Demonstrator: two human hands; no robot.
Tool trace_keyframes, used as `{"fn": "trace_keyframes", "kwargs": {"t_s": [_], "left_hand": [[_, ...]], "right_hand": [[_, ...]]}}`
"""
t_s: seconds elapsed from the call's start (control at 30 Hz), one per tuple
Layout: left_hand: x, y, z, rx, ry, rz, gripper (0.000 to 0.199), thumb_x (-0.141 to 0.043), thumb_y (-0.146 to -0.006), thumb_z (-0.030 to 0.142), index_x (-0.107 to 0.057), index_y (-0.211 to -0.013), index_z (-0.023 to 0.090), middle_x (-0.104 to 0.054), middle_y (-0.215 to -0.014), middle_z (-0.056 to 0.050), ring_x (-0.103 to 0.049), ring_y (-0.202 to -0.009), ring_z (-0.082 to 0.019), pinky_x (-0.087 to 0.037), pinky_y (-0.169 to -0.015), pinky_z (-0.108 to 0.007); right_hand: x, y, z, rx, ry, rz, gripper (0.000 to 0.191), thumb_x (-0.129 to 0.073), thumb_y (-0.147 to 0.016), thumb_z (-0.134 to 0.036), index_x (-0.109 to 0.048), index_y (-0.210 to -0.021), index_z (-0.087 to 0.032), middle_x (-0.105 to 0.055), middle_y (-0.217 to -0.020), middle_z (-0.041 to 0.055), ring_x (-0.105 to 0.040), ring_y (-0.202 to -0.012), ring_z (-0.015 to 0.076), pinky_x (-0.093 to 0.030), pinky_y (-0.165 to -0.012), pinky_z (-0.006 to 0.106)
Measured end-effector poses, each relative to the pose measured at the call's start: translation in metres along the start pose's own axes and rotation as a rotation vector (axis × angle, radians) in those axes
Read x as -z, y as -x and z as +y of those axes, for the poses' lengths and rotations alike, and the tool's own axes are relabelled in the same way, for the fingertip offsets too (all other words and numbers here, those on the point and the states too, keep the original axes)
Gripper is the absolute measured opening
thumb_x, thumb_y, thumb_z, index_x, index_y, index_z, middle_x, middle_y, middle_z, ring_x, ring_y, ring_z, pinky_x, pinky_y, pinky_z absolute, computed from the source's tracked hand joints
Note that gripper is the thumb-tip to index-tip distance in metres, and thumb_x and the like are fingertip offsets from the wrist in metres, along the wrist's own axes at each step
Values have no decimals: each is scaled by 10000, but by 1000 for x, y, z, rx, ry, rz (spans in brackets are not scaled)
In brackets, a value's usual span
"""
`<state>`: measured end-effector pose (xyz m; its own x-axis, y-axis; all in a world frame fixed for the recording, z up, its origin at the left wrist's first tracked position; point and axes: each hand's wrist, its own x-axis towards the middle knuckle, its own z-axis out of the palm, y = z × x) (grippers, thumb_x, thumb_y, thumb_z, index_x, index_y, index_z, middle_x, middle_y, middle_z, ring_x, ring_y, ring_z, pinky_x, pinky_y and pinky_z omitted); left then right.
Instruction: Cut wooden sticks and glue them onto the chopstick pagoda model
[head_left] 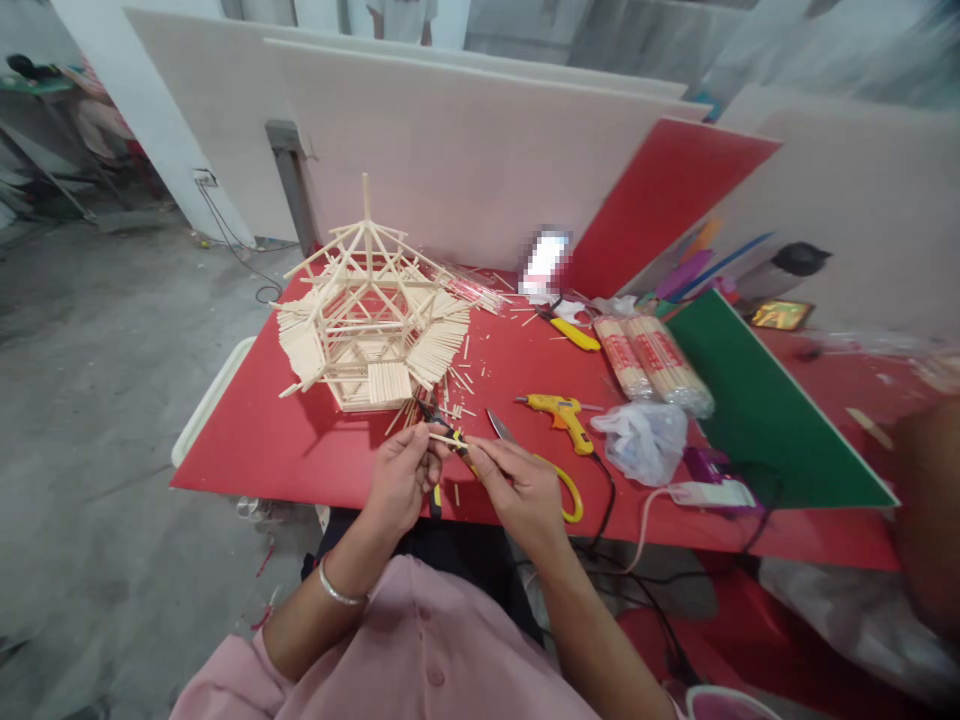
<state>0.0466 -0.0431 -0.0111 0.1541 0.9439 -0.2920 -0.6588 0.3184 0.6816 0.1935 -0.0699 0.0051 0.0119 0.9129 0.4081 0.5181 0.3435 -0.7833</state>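
Where left hand [400, 478] and right hand [527, 492] pinch, a thin stick [450, 441] spans between.

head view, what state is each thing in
Thin pale wooden stick, held by the left hand and right hand
Pale wooden-stick model, standing, roof an open frame
Yellow plastic glue gun, lying on its side
Yellow-handled metal scissors, lying flat, partly hidden
Translucent plastic bag, crumpled
Pale stick bundles, wrapped in red-printed clear plastic
White rectangular screen, lit

Pale boards [450, 170] line the far edge of the red table [247, 455]; grey floor [97, 400] lies past its left edge.
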Motion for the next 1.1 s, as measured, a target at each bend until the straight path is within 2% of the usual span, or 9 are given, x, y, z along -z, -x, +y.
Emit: {"fn": "trace_keyframes", "kwargs": {"t_s": [0.07, 0.17, 0.23, 0.33, 0.43, 0.57, 0.7, 0.93, 1.1], "left_hand": [[-1, 2, 4, 13, 73, 5, 381, -783, -698, 445, -695, -857, 110, -650, -606, -11, -448, -387, -35, -262, -351, -150], [-2, 5, 9, 32, 142, -26, 386, -804, -682, 411, -688, -912, 123, -654, -652, -3, -431, -399, -24, -253, -358, -141], [-2, 6, 12, 64, 146, -41, 363, -827, -656, 377, -682, -878, 129, -638, -646, 9, -432, -409, -22, -256, -368, -138], [-2, 6, 16, 121, 156, -48, 317, -840, -636, 358, -665, -771, 132, -593, -584, 28, -431, -411, -20, -255, -380, -138], [-1, 6, 21, 138, 163, -65, 303, -839, -636, 360, -671, -736, 129, -556, -537, 37, -423, -409, -20, -252, -387, -139], [0, 5, 27, 133, 174, -82, 290, -829, -651, 347, -691, -792, 134, -569, -564, 31, -411, -413, -23, -249, -392, -149], [-1, 4, 26, 115, 184, -101, 243, -809, -679, 312, -640, -724, 142, -563, -573, 36, -386, -400, -17, -237, -386, -154], [-6, 5, 27, 124, 141, -41, 295, -829, -630, 340, -666, -762, 133, -573, -557, 34, -396, -387, -22, -251, -372, -155], [1, 7, 24, 99, 62, -88, 217, -802, -675, 310, -669, -732, 148, -604, -553, 25, -410, -370, -24, -257, -363, -156]], "right_hand": [[-1, 1, -4, 138, 85, 41, 160, -616, -879, -204, -735, -981, -237, -745, -856, 24, -680, -755, 146, -543, -711, 283], [-4, -2, -10, 338, 251, 197, 189, -695, -813, -142, -718, -974, -238, -714, -800, 13, -633, -705, 133, -502, -676, 285], [-8, -5, -14, 461, 376, 274, 247, -744, -762, -118, -704, -979, -229, -692, -778, 14, -603, -690, 134, -476, -665, 292], [-14, -11, -19, 604, 501, 325, 308, -783, -710, -91, -684, -976, -211, -676, -766, 15, -573, -675, 131, -463, -660, 289], [-20, -14, -22, 682, 554, 331, 317, -794, -694, -85, -669, -961, -198, -667, -757, 12, -560, -667, 125, -463, -658, 277], [-21, -16, -20, 617, 497, 298, 288, -764, -727, -87, -658, -971, -196, -658, -780, 17, -576, -693, 132, -474, -674, 289], [-18, -17, -16, 487, 421, 295, 245, -702, -791, -99, -647, -991, -231, -654, -810, 8, -604, -729, 141, -482, -694, 309], [-15, -13, -16, 511, 421, 212, 244, -670, -813, -122, -622, -1002, -270, -659, -779, 8, -609, -698, 153, -478, -661, 328], [-11, -12, -17, 386, 307, 234, 178, -610, -844, -122, -627, -959, -256, -666, -800, 19, -615, -733, 173, -490, -685, 354]]}}
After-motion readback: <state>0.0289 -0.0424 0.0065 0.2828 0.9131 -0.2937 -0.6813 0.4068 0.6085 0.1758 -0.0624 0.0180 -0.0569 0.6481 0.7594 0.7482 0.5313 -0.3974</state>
